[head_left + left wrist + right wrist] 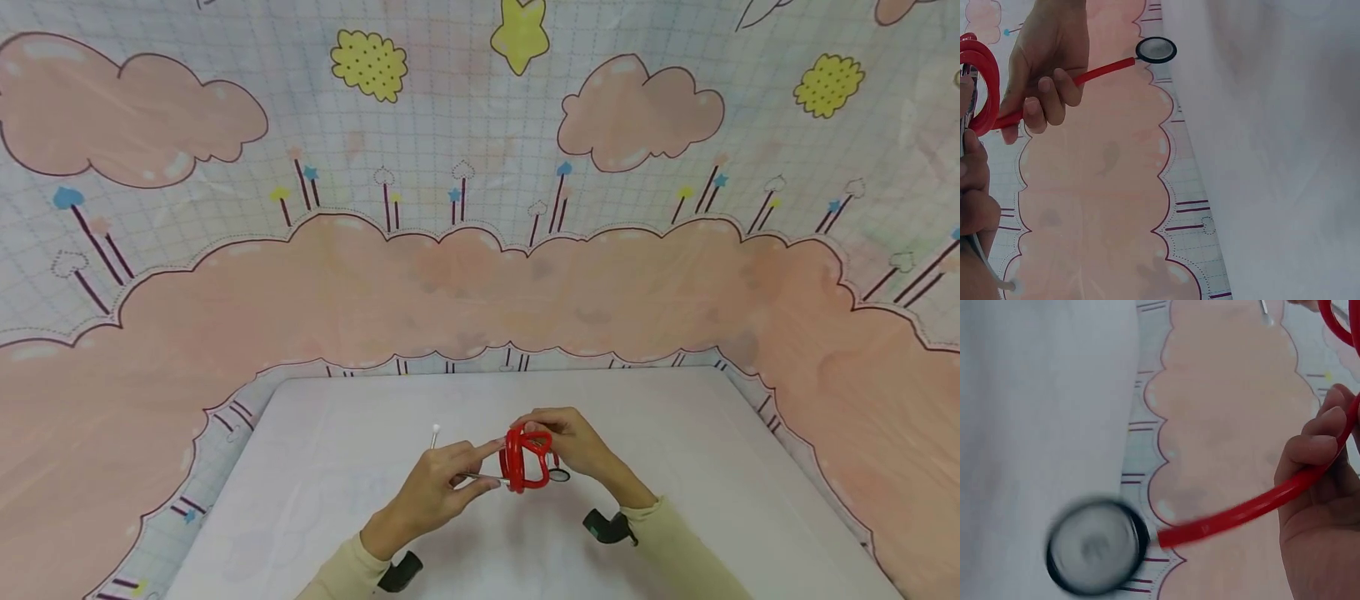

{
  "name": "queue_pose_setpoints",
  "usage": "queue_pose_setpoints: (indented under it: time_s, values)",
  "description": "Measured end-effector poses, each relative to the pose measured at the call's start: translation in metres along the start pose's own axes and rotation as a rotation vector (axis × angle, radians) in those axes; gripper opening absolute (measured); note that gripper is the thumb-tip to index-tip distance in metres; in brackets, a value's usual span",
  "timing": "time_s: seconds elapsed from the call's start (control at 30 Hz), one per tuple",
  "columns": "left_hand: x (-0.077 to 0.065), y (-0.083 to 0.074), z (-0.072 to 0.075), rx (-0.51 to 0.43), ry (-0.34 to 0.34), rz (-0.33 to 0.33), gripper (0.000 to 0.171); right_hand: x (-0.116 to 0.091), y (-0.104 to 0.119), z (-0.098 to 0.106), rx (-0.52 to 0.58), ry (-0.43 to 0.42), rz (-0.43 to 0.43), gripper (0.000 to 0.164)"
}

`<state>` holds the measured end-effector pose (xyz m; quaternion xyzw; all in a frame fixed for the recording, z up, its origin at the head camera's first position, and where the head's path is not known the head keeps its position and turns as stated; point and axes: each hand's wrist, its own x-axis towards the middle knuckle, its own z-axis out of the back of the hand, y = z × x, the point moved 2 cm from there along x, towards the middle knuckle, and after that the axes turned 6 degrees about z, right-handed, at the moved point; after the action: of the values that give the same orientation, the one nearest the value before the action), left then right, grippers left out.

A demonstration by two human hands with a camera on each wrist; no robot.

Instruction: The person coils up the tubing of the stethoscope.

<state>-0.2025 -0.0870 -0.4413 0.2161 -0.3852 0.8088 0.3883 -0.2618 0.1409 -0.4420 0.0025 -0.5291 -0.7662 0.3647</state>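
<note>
Both hands occupied by one object: a red-tubed stethoscope (514,461), held up between them over the white table, a little right of centre in the head view. Left hand (433,486) grips the metal end, fingers curled about the thin metal tubes (481,477), forefinger and thumb reaching to the near side of the coil; spread between those two tips is moderate. Right hand (576,443) holds the red tubing from the other side; in its wrist view the fingers are curled closely round a single run of tube. Tubing gathered in several loops, standing roughly upright between the hands. From the right hand's grip a free length of tube runs out to the chest piece (1094,547), a pale disc with a dark rim, blurred in that view. Past the left hand's knuckles a metal arm with a white ear tip (436,429) sticks up. Pale yellow sleeves (347,573) on both forearms; a dark device (401,572) near each wrist. Under all this, the white table (300,475), faint shadows below the hands. Beyond its far edge, a printed cloth (450,287): a broad peach band with scalloped edges, peach clouds and a yellow star (521,37) on a pale grid.
</note>
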Motion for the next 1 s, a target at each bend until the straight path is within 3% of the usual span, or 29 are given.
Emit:
queue_pose_setpoints:
  time_s: [0.2, 0.47, 0.8, 1.0]
  values:
    - [0.001, 0.004, -0.001, -0.010, -0.046, 0.050, 0.042, -0.002, -0.005, -0.010, 0.011, -0.085, -0.029, 0.024]
    - [0.002, 0.007, 0.001, 0.005, -0.138, 0.140, 0.047, -0.007, -0.008, -0.028, 0.072, -0.119, -0.170, 0.024]
    - [0.002, 0.020, 0.000, 0.017, -0.234, 0.219, 0.048, -0.013, -0.012, -0.042, -0.021, -0.131, -0.157, 0.016]
    - [0.002, 0.024, 0.001, 0.039, -0.263, 0.243, 0.049, -0.015, -0.002, -0.044, -0.014, -0.111, -0.149, 0.025]
